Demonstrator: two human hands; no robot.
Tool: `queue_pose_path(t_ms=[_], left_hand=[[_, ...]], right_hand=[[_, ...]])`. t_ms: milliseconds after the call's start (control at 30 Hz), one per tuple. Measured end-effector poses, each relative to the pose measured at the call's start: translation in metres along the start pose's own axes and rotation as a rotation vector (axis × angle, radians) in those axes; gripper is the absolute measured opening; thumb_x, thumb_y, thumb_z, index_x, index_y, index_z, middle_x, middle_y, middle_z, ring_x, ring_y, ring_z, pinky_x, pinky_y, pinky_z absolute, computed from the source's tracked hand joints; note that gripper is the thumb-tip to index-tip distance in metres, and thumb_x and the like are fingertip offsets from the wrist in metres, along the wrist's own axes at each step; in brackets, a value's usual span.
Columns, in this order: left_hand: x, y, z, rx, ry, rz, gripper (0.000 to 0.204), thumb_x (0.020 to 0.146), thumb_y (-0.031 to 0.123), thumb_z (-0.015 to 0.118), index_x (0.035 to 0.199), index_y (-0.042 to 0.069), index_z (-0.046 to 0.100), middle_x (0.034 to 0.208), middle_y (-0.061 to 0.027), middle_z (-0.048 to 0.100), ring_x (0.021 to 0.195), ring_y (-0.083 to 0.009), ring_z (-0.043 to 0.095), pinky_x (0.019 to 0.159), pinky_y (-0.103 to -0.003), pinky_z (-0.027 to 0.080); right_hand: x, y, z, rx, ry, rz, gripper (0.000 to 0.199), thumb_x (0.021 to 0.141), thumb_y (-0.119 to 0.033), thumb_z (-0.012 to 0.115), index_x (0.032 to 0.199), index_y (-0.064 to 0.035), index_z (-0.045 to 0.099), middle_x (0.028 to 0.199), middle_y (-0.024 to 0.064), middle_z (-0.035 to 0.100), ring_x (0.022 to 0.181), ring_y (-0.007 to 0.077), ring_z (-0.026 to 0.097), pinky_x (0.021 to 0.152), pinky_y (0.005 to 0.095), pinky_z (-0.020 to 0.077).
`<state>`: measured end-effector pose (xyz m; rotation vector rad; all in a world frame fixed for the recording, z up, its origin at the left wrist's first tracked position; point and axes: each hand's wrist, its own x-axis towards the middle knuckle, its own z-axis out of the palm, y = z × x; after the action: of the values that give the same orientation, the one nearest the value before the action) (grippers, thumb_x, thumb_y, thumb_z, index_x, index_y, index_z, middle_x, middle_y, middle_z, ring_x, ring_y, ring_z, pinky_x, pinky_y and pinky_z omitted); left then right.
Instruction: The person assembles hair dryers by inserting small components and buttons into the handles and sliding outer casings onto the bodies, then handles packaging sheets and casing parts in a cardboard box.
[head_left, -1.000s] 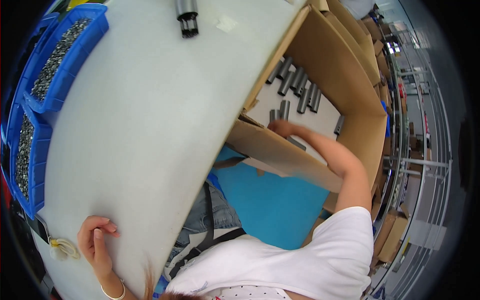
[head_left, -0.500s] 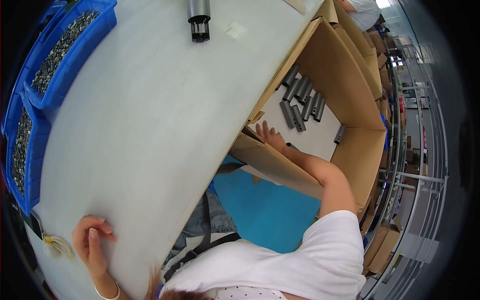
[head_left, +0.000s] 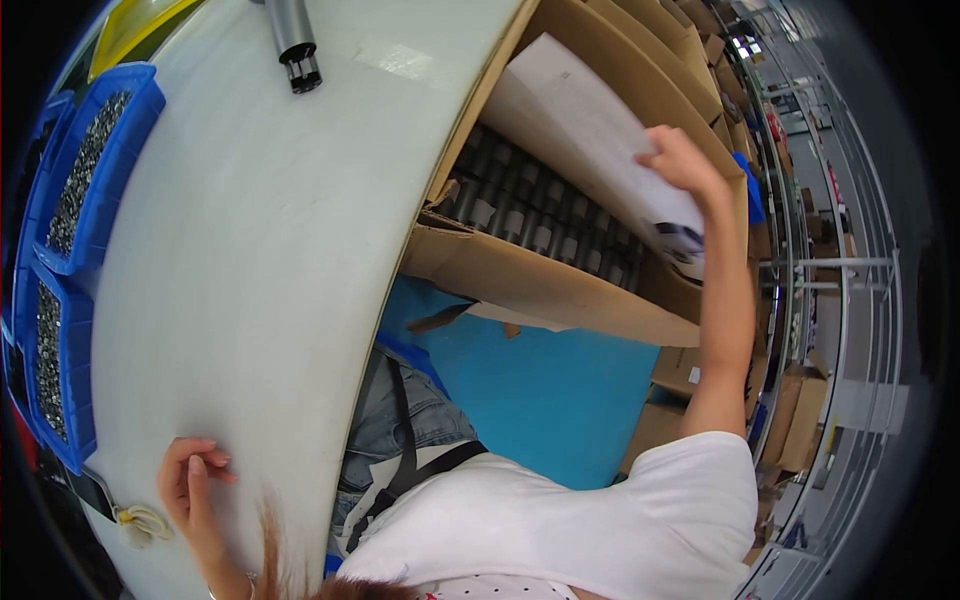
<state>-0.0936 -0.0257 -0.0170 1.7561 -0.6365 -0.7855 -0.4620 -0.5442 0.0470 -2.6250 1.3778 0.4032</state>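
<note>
My right hand (head_left: pixel 685 170) pinches the edge of a white divider sheet (head_left: pixel 580 120), which stands tilted up inside an open cardboard box (head_left: pixel 560 270). Below the sheet, rows of dark grey metal tubes (head_left: pixel 540 200) are packed close together. Dark shapes show by the sheet's lower right end; what they are I cannot make out. At the lower left, my left hand (head_left: pixel 195 485) rests on the white table, fingers loosely curled and thumb apart, with nothing in it. The sheet hides the far part of the box's inside.
Blue bins (head_left: pixel 105 180) of small metal parts line the table's left edge, a yellow bin (head_left: pixel 135 35) beyond them. A grey tube with a slotted black end (head_left: pixel 292 45) lies at the table's far side. A corded white object (head_left: pixel 140 525) sits near my left hand. Metal racking (head_left: pixel 840 260) stands at right.
My right hand has moved from the box's near corner to its far right side and lifted the sheet. Loose tubes on it have shifted out of sight; packed rows show beneath.
</note>
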Motion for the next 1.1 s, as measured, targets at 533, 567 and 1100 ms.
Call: queue_pose_path(t_ms=[533,567,1100], left_hand=[[0.050,0.085,0.141,-0.408,-0.790,0.063,0.085,0.082,0.046,0.063,0.145,0.007,0.020,0.136,-0.0208,0.038,0.124,-0.0341,0.045,0.097,-0.044,0.044],[0.054,0.086,0.153,-0.474,-0.812,0.058,0.090,0.081,0.047,0.064,0.146,0.009,0.014,0.140,-0.0219,0.033,0.127,-0.0356,0.041,0.097,-0.046,0.043],[0.089,0.091,0.233,-0.943,-0.801,0.306,0.085,0.083,0.052,0.061,0.142,0.005,0.021,0.143,-0.0140,0.033,0.131,-0.0249,0.035,0.104,-0.044,0.036]], right_hand=[[-0.226,-0.098,-0.077,0.833,1.719,-0.091,0.034,0.086,-0.004,0.064,0.116,0.0054,0.051,0.111,0.0158,0.060,0.093,0.0199,0.061,0.083,0.0319,0.0512],[-0.236,-0.114,-0.071,0.960,1.751,-0.115,0.035,0.086,-0.002,0.062,0.118,0.0058,0.050,0.115,0.0172,0.058,0.098,0.0210,0.060,0.088,0.0340,0.0498],[-0.192,-0.203,0.125,1.886,0.813,0.207,0.035,0.091,-0.002,0.054,0.122,0.0027,0.040,0.120,0.0140,0.053,0.108,0.0188,0.054,0.092,0.0320,0.0458]])
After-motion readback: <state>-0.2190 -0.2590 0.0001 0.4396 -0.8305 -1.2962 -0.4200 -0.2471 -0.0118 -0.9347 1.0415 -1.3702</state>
